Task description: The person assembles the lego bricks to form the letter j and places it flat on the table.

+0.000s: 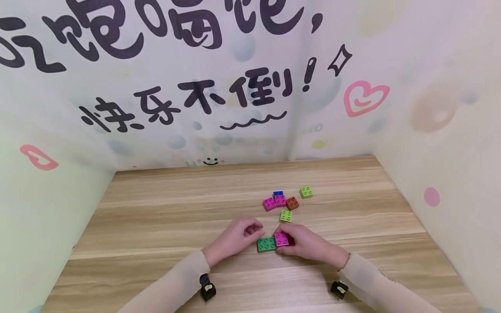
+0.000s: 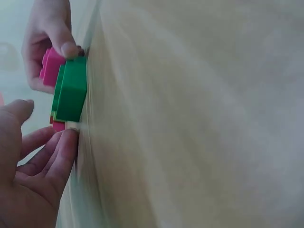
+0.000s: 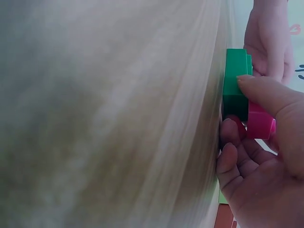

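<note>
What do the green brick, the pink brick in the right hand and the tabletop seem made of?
Green brick: likely hard plastic, smooth and satin; even colour, crisp edges, moulded studs.
Pink brick: likely the same plastic and finish; similar studs and solid colour.
Tabletop: wood or wood-look laminate, low sheen; streaked grain shows, but the pictures don't settle which.

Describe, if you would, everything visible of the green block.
The green block is a long, plastic-looking brick resting on the table, studs up, six showing. A magenta block sits on its right end. The right hand touches its near side with the thumb; whether the left hand touches it is unclear.
</note>
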A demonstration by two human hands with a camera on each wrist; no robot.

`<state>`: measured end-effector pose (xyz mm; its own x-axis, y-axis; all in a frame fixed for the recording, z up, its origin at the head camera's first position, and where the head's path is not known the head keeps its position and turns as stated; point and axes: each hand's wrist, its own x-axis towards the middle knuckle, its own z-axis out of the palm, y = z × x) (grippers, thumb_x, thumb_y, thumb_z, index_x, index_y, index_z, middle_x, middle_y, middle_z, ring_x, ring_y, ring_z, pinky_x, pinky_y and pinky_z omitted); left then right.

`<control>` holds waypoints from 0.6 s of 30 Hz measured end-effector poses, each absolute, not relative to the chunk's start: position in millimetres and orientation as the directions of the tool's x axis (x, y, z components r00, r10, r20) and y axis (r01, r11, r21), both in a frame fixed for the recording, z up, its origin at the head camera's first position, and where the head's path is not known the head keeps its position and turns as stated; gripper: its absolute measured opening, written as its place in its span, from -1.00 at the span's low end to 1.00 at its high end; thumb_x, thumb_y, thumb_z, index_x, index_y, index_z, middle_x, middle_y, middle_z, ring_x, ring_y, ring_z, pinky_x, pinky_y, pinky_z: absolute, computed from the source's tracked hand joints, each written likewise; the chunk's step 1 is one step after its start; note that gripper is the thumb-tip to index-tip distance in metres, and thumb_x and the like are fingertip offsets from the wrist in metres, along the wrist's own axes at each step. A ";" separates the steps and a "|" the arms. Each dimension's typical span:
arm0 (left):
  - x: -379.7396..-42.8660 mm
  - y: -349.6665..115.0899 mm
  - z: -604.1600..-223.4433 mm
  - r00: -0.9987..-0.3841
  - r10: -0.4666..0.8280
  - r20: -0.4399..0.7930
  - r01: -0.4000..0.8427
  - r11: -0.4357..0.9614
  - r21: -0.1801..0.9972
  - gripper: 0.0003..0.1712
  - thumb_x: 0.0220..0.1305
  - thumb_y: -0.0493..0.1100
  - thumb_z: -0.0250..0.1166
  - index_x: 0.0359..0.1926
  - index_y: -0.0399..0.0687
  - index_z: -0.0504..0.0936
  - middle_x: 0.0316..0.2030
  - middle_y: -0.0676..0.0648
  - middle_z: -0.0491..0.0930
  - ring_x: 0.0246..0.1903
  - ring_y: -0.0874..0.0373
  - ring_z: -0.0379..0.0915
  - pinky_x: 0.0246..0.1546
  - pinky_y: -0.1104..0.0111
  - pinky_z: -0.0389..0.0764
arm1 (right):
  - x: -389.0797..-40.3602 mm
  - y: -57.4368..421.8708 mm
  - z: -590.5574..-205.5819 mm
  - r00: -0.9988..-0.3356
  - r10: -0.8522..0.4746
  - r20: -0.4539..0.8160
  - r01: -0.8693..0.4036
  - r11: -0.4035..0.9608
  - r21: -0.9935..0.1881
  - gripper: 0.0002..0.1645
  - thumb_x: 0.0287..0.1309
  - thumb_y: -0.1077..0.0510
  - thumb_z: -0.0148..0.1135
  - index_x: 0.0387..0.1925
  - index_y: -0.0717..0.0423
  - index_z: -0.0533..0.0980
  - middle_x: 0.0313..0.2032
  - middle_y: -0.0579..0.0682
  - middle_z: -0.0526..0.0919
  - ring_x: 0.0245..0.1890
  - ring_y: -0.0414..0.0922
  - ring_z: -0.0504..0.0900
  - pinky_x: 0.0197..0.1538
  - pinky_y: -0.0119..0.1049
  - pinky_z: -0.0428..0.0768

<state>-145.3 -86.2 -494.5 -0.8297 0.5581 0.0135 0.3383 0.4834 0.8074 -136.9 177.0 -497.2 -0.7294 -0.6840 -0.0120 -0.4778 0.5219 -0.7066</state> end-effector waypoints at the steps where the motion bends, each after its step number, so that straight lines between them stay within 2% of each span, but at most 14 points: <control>1: -147.4 -85.7 -493.9 -0.834 0.551 0.017 0.342 0.493 0.800 -0.72 0.49 -0.09 0.30 0.05 -0.18 0.70 -0.19 0.04 0.70 -0.20 0.26 0.60 -0.11 0.41 0.65 | -137.1 177.0 -497.4 -0.728 -0.685 -0.012 -0.479 0.522 -0.706 -0.70 0.29 0.02 0.45 -0.02 -0.05 0.57 -0.22 -0.28 0.60 -0.24 -0.34 0.53 -0.11 -0.36 0.60; 10: -171.2 -76.5 -491.6 -0.885 0.456 0.094 0.363 0.549 0.753 -0.70 0.41 -0.19 0.37 0.08 -0.24 0.66 -0.18 -0.05 0.68 -0.20 0.17 0.61 -0.13 0.39 0.66 | -137.2 176.3 -498.2 -0.725 -0.689 -0.008 -0.482 0.516 -0.708 -0.70 0.27 0.02 0.46 -0.04 -0.06 0.57 -0.25 -0.30 0.59 -0.25 -0.35 0.53 -0.12 -0.36 0.61; 18: -190.0 -64.2 -491.2 -0.914 0.392 0.107 0.334 0.575 0.747 -0.57 0.34 -0.19 0.43 0.17 -0.22 0.61 -0.11 -0.13 0.59 -0.13 0.08 0.56 -0.05 0.32 0.65 | -137.1 176.9 -498.8 -0.725 -0.688 -0.006 -0.482 0.514 -0.710 -0.71 0.28 0.02 0.46 -0.05 -0.07 0.56 -0.25 -0.30 0.58 -0.24 -0.34 0.52 -0.10 -0.36 0.60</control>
<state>-190.0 -64.2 -491.2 -0.9139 0.3915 0.1074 0.3340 0.5748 0.7470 -137.1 176.9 -498.8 -0.7254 -0.6883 -0.0056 -0.4820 0.5137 -0.7097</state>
